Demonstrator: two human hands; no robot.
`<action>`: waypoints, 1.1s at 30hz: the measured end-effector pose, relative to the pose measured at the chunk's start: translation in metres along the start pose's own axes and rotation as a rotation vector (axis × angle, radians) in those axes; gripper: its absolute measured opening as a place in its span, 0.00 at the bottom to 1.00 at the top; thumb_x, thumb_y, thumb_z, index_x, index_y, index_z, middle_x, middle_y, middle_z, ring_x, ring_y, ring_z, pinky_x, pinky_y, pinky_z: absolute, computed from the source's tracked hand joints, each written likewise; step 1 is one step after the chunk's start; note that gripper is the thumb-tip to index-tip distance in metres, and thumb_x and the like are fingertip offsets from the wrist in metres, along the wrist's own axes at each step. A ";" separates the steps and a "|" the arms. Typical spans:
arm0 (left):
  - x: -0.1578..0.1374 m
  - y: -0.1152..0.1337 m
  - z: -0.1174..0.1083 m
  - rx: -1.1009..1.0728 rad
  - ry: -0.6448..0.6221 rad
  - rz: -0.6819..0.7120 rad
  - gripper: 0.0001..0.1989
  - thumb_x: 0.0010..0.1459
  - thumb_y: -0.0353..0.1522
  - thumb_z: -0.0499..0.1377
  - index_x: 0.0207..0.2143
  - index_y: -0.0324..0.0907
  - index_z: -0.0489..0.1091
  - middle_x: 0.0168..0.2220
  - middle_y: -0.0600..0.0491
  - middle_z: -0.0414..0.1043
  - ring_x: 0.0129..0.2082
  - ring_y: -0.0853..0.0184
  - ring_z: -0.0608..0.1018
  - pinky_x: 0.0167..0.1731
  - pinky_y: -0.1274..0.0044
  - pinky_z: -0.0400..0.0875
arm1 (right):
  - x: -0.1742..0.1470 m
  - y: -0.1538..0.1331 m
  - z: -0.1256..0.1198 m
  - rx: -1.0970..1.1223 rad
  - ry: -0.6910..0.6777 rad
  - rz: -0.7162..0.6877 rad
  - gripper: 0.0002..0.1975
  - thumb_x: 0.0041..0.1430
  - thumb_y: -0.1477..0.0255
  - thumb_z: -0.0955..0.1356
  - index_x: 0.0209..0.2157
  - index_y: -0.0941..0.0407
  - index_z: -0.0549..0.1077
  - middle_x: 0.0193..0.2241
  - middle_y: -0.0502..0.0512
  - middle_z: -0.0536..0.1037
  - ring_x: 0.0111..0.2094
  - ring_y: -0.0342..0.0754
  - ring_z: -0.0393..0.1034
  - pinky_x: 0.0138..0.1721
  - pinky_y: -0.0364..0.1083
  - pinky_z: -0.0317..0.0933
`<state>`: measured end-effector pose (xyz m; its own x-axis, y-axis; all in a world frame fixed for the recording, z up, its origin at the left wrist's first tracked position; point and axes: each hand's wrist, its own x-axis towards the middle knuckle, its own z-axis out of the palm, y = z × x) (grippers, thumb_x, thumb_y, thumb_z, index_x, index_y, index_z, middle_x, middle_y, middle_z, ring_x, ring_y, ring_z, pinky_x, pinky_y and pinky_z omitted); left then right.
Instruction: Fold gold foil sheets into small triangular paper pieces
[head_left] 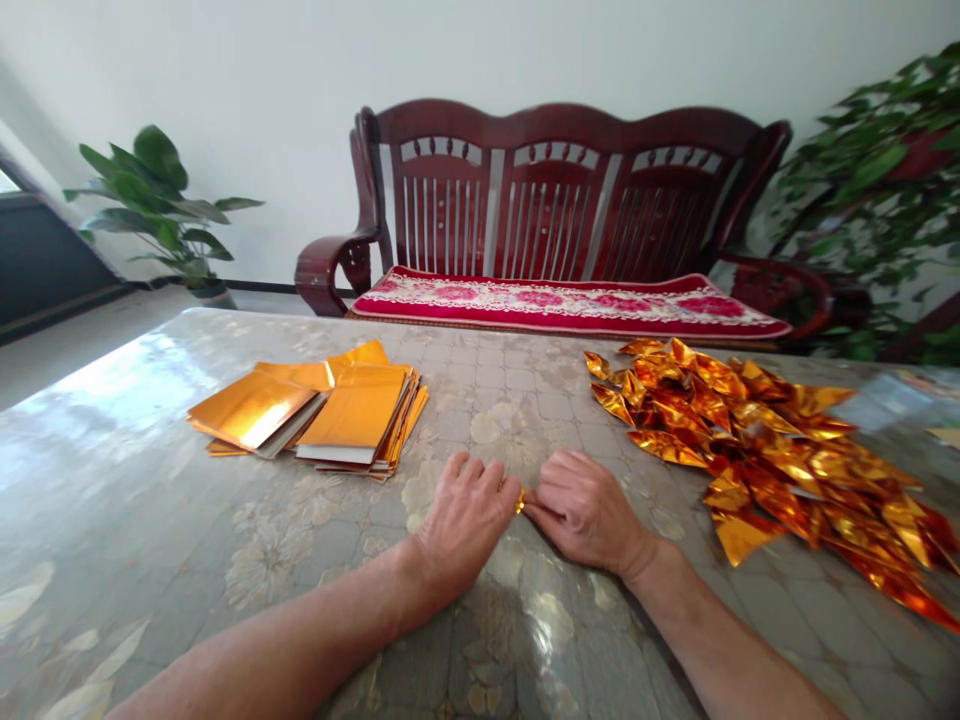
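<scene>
My left hand (471,515) and my right hand (589,510) meet over the middle of the table, fingers closed. A small bit of gold foil paper (520,501) shows between them, pinched from both sides; most of it is hidden by my fingers. To the left lie stacks of flat gold foil paper sheets (352,410), some with pale undersides. On the right spreads a heap of folded gold foil pieces (750,430) with pointed ends.
The table (300,620) has a shiny, flower-patterned cover. Clear plastic (892,400) lies beyond the heap at right. Behind the table stands a dark red wooden bench (570,120) with a red floral cushion (562,303). Potted plants (154,200) flank it.
</scene>
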<state>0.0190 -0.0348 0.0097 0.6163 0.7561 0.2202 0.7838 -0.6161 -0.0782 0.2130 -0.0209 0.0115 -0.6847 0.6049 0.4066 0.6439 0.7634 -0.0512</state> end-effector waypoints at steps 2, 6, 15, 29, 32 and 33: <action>-0.001 0.000 0.000 -0.011 0.000 0.004 0.04 0.64 0.30 0.55 0.34 0.42 0.67 0.33 0.51 0.69 0.35 0.61 0.72 0.45 0.63 0.63 | 0.000 0.001 -0.001 0.002 0.003 -0.024 0.16 0.64 0.69 0.65 0.21 0.56 0.69 0.22 0.50 0.66 0.29 0.45 0.57 0.33 0.47 0.47; -0.004 0.001 -0.001 -0.019 -0.002 0.018 0.03 0.63 0.28 0.55 0.34 0.42 0.67 0.33 0.51 0.70 0.36 0.61 0.73 0.53 0.60 0.59 | -0.002 0.001 -0.001 -0.005 0.011 -0.045 0.17 0.64 0.71 0.64 0.20 0.56 0.68 0.21 0.50 0.66 0.28 0.45 0.56 0.32 0.48 0.46; -0.021 0.012 -0.004 0.067 -0.014 0.082 0.11 0.62 0.25 0.52 0.46 0.37 0.68 0.43 0.45 0.72 0.44 0.58 0.74 0.53 0.61 0.64 | -0.003 -0.001 0.011 0.091 0.022 0.282 0.18 0.60 0.68 0.68 0.18 0.56 0.65 0.18 0.49 0.67 0.25 0.43 0.59 0.29 0.44 0.48; -0.030 0.019 0.006 0.127 0.037 0.065 0.17 0.62 0.26 0.51 0.52 0.32 0.66 0.52 0.38 0.70 0.53 0.52 0.72 0.55 0.59 0.63 | 0.008 -0.020 0.003 0.077 -0.062 0.524 0.08 0.53 0.71 0.72 0.26 0.53 0.68 0.27 0.49 0.73 0.31 0.46 0.66 0.30 0.44 0.53; -0.025 0.018 0.001 0.086 -0.015 0.053 0.12 0.62 0.26 0.52 0.47 0.36 0.68 0.46 0.43 0.71 0.49 0.55 0.73 0.54 0.60 0.64 | 0.009 -0.023 0.004 0.154 -0.100 0.577 0.07 0.54 0.74 0.69 0.25 0.53 0.68 0.25 0.47 0.74 0.27 0.44 0.66 0.28 0.43 0.51; -0.023 0.017 0.000 0.069 -0.037 0.054 0.09 0.61 0.26 0.53 0.44 0.37 0.68 0.44 0.45 0.72 0.47 0.56 0.73 0.53 0.60 0.65 | 0.010 -0.024 0.004 0.189 -0.109 0.598 0.06 0.54 0.75 0.69 0.26 0.53 0.68 0.24 0.46 0.74 0.26 0.43 0.66 0.27 0.43 0.50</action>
<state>0.0185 -0.0627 0.0038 0.6591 0.7307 0.1781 0.7521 -0.6402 -0.1564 0.1892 -0.0324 0.0130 -0.2625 0.9511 0.1627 0.8613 0.3070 -0.4049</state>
